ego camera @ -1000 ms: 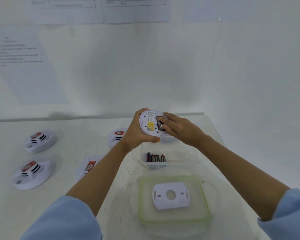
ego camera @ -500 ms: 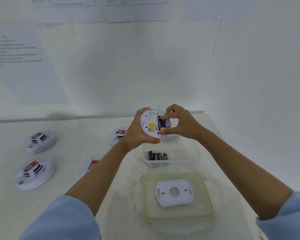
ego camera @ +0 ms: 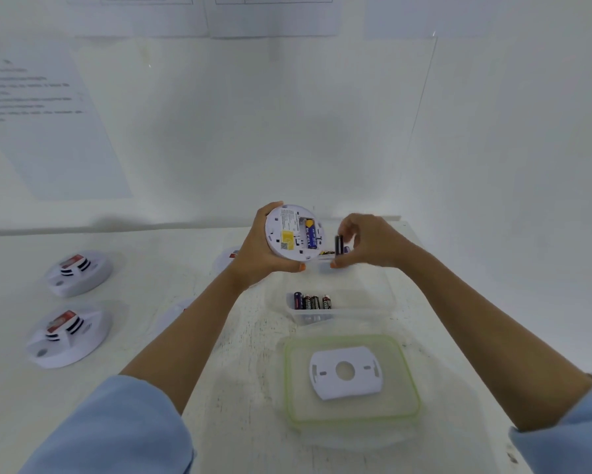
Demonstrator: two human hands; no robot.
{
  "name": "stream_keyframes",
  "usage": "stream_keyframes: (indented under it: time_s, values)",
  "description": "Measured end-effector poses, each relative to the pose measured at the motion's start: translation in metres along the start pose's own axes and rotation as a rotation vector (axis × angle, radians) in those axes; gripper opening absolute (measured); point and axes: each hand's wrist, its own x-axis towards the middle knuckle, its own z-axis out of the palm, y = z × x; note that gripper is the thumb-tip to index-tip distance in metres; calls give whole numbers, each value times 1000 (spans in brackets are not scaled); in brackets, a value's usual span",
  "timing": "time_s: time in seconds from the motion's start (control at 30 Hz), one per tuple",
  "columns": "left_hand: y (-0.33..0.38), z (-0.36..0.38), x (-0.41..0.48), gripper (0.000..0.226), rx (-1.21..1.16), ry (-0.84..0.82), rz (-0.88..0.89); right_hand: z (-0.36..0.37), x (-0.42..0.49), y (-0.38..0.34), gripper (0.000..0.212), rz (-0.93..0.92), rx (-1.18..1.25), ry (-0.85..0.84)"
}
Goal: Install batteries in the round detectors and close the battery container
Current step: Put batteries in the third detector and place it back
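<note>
The round detector is gripped by the left hand. The fingers are curled round its rim and its underside is tilted toward the camera. One blue battery is seated in the open bay, on the side nearest the right fingertips. A dark battery is pinched upright between the thumb and fingers of the right hand, just beside the detector's rim and seemingly apart from it, though blur makes this uncertain.

The cell could be pushed in the wrong way round if its ends are not checked against the bay's contacts. With so light a pinch it could also be dropped into the clear battery container directly beneath the fingers. A hard push might unseat the blue battery.

Under both hands a scuffed white table is seen. Nearer the wrists, the green-rimmed lid is laid flat with a white mounting plate on it. Two further detectors are set well left of the left forearm. Printed sheets are fixed to the white walls.
</note>
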Motion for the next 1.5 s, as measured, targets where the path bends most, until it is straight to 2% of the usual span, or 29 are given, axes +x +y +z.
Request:
stream_keyframes:
  time_s: [0.07,0.13,0.23,0.4,0.67,0.77,0.83,0.93,1.0,1.27,1.5]
  values:
    - [-1,-2,0,105,13,18,10,9,-5,-2,56,93,-156,-215]
    - [-3,-1,0,102,19,17,10,23,-7,-5,61,157,-197,-310]
    - [-6,2,0,102,38,0,1,32,-4,-9,62,200,-182,-289]
    - [-9,6,-1,100,30,-7,-13,37,-7,-14,66,175,-328,-255]
    - [-11,5,2,101,26,-18,-10,50,-11,-10,48,234,-261,-375]
    - [-10,6,2,102,27,-23,-10,43,-8,-7,49,279,-115,-410]
    - [-10,6,2,102,19,-24,-13,28,-5,-8,39,254,-68,-337]
    - [-8,8,2,102,7,-21,-12,5,1,-16,13,129,18,17]
    - [-6,10,4,101,12,-22,-3,2,5,-23,9,45,21,160]
    - [-1,20,4,102,9,3,42,29,17,-26,19,-8,-50,322]
    - [2,24,5,103,20,18,63,27,24,-25,19,34,108,349]
